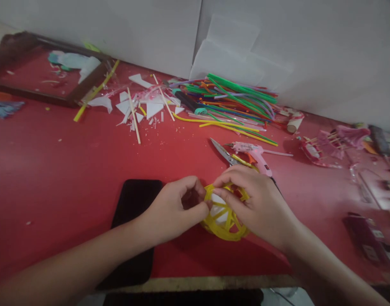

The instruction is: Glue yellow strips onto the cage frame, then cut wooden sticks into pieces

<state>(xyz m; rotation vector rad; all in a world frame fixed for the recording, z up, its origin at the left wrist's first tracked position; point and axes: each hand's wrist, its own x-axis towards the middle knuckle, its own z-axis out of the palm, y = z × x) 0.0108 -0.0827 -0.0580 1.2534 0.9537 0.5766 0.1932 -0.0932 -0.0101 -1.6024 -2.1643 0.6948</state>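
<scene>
From where I stand, the yellow cage [229,217] sits close to the near edge of the tabletop [70,170], right of the phone [134,195]. The left hand [180,206] has its fingers pinched at the cage's left side; the right hand [257,202] nips the top rim between thumb and forefinger, its other fingers curled over. Something white shows through the gaps. I'd judge the cage very light and springy, easily squashed, its joints the weak spots; best held lightly by the thick bottom ring, or where strips cross, rather than mid-strip. The scissors [220,151] and glue gun [250,149] lie just beyond the right hand, limiting reach that way, with the stems [242,100] farther back toward the wall. Leftward, past the phone, the tabletop gives the most room; the near edge leaves little for pulling back.
</scene>
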